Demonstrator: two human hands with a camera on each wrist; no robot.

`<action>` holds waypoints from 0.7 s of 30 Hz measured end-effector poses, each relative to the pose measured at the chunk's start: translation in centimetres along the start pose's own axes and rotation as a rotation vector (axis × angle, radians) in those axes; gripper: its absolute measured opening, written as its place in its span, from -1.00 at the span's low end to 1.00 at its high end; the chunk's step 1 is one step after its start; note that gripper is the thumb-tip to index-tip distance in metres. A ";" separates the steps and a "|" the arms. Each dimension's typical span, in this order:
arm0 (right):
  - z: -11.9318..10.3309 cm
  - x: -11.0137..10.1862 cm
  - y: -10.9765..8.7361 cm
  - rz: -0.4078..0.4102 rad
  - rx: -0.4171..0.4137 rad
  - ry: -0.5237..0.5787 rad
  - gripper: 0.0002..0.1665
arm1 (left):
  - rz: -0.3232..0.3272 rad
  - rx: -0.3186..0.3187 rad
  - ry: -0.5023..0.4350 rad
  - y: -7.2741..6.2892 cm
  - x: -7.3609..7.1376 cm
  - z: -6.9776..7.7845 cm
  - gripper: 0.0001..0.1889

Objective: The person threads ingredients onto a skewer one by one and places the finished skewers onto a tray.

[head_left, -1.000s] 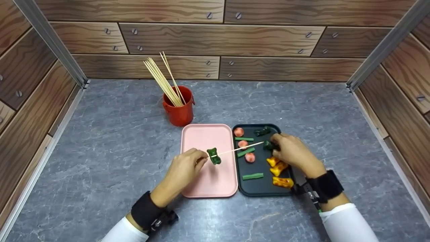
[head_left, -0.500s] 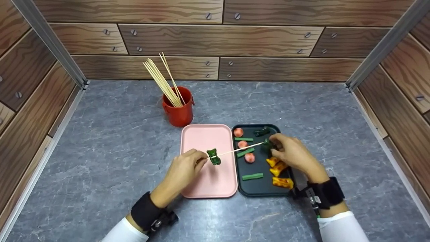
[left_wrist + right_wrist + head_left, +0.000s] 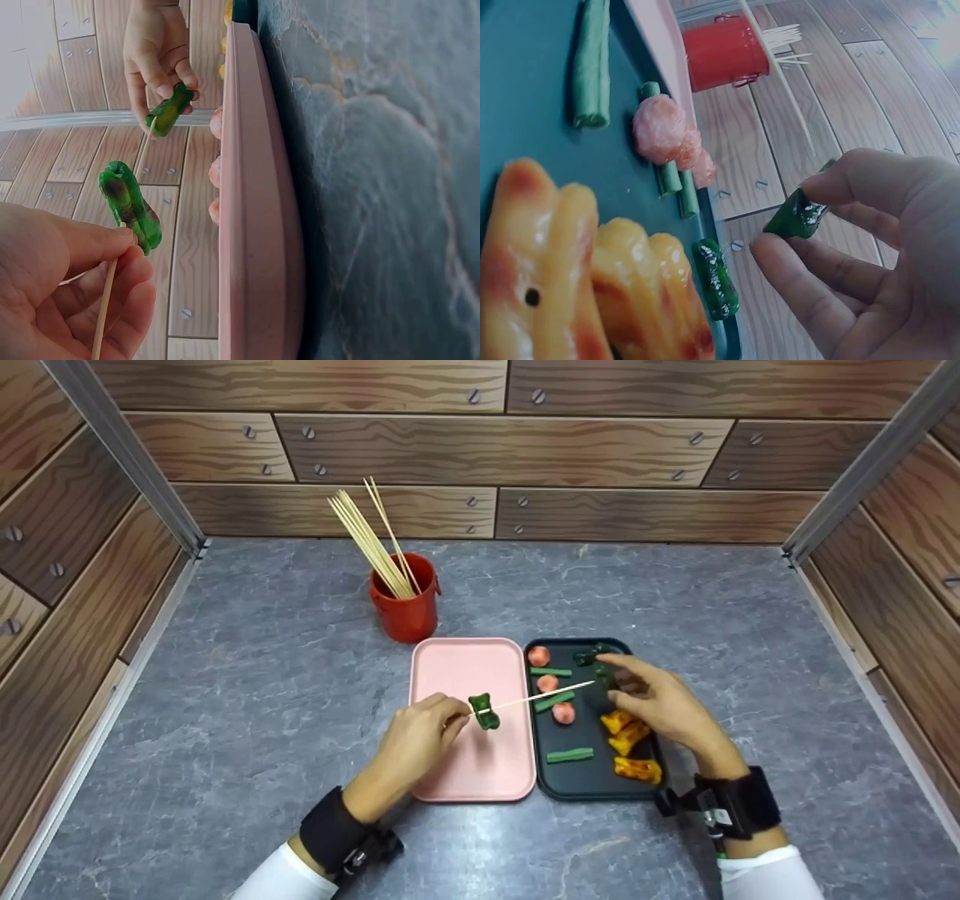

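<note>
My left hand (image 3: 416, 735) pinches a bamboo skewer (image 3: 540, 695) near one end, over the pink tray (image 3: 461, 664). A glossy green pepper piece (image 3: 129, 206) is threaded on the skewer just past the fingertips. The skewer slants up to the right, its far tip over the dark tray (image 3: 589, 784). There my right hand (image 3: 667, 701) holds a second green pepper piece (image 3: 799, 214) between thumb and fingers, above the tray. In the left wrist view, the skewer's tip meets the end of that piece.
On the dark tray lie yellow charred-looking pieces (image 3: 637, 770), pink balls (image 3: 564, 713), green sticks (image 3: 570, 755) and another green pepper piece (image 3: 716, 279). Behind the trays stands a red bucket (image 3: 409, 615) with several skewers (image 3: 367, 540). Wood-patterned walls (image 3: 480, 450) enclose the grey tabletop (image 3: 262, 660).
My right hand's fingers have spread and shifted around the pepper piece, the index finger now straighter, while the wrist dropped slightly. The left hand keeps the skewer in nearly the same place.
</note>
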State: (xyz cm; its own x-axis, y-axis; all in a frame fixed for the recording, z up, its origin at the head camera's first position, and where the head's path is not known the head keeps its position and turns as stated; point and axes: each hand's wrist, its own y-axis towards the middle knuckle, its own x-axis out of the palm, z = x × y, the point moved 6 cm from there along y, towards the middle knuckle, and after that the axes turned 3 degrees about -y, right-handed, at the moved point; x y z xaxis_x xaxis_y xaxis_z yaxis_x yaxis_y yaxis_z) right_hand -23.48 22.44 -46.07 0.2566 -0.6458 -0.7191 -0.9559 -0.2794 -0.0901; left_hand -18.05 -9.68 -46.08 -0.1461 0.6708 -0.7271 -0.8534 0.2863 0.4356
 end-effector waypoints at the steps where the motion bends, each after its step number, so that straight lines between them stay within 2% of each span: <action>1: 0.0 0.0 -0.1 0.000 -0.002 0.016 -0.34 | 0.000 0.001 0.001 0.0 0.0 0.0 -0.94; 8: 0.1 -0.4 -0.2 0.033 0.016 0.188 -0.30 | -0.007 0.003 0.008 0.0 0.1 0.1 -0.97; 13: 0.1 -0.3 -0.1 0.037 0.056 0.290 -0.35 | -0.004 0.010 0.016 0.0 0.2 0.1 -0.96; 16: 0.0 -0.2 -0.1 0.042 0.076 0.316 -0.37 | -0.002 0.014 0.012 -0.1 0.2 0.2 -0.95; 21: -0.2 -0.1 -0.3 0.059 0.096 0.299 -0.38 | -0.010 0.014 0.005 -0.1 0.3 0.3 -0.97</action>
State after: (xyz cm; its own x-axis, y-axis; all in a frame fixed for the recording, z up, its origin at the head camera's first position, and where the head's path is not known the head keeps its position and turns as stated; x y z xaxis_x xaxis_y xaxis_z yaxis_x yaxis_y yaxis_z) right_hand -23.23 22.44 -45.78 0.2171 -0.8433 -0.4916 -0.9759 -0.1763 -0.1287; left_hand -17.80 -9.29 -46.15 -0.1397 0.6645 -0.7341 -0.8477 0.3030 0.4355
